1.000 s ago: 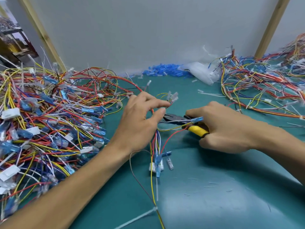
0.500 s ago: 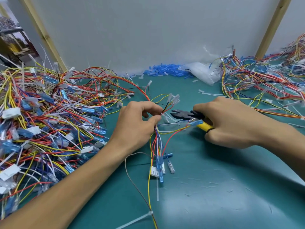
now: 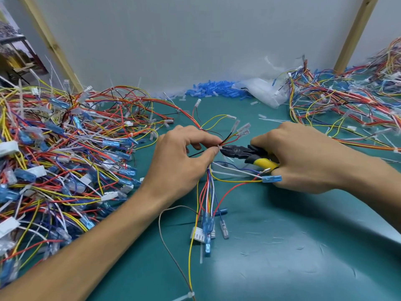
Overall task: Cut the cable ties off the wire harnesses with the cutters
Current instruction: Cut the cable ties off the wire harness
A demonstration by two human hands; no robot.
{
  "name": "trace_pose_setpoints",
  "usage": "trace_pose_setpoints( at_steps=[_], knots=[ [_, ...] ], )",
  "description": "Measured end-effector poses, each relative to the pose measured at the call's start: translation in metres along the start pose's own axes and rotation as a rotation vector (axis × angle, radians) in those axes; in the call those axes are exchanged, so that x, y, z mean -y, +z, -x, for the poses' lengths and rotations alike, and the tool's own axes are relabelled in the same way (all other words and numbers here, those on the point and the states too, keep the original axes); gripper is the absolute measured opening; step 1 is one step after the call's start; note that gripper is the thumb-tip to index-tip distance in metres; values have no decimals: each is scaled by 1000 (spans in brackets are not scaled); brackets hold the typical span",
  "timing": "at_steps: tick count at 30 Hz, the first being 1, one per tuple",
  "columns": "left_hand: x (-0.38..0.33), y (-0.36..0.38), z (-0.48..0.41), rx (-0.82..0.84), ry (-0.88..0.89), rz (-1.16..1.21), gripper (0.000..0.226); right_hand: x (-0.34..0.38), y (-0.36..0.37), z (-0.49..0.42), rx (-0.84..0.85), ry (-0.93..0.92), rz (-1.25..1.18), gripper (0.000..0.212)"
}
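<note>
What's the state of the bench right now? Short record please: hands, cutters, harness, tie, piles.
left hand: pinches the wire harness at its white cable tie
right hand: grips the cutters by the yellow handles
cutters: tips at the cable tie, beside the left fingertips
wire harness: connector ends lie on the green mat
left pile: tangled harnesses
right pile: harnesses, far right
also: blue sleeves and a clear bag at the back

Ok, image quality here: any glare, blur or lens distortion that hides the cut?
Head view: wide-angle bend, the wooden posts lean outward; soft glare on the green mat, lower right; the wire pile smears toward the left edge; the cutters and the harness at centre read sharp.
</note>
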State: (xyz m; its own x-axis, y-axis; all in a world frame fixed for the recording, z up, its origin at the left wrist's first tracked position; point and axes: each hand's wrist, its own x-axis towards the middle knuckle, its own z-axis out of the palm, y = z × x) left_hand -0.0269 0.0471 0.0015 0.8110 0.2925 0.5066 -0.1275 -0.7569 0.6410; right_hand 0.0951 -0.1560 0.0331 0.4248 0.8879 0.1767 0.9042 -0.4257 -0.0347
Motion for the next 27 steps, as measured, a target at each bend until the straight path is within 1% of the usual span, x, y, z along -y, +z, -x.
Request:
trace_pose_setpoints(
  at_steps=[5,12,15,17,20,24,27],
  knots=[
    [-1,0,2,5,43,-25,13,2,-3,0,30,9,-32,27],
    [-3,-3,0,-19,178,-137,7,2,-3,1,45,-14,4,30],
    [-3,-3,1,-27,232,-180,7,2,-4,2,65,-24,15,23],
    [-5,-4,1,-54,254,-186,8,2,-6,2,73,-33,-1,20],
    [-8,-6,0,-65,293,-213,9,3,-8,2,99,-42,-43,23],
    [-7,-7,-1,-82,362,-225,10,2,-9,1,157,0,-125,23],
    [-5,-8,-1,-62,372,-211,10,1,-8,1,181,34,-145,19]
  ],
)
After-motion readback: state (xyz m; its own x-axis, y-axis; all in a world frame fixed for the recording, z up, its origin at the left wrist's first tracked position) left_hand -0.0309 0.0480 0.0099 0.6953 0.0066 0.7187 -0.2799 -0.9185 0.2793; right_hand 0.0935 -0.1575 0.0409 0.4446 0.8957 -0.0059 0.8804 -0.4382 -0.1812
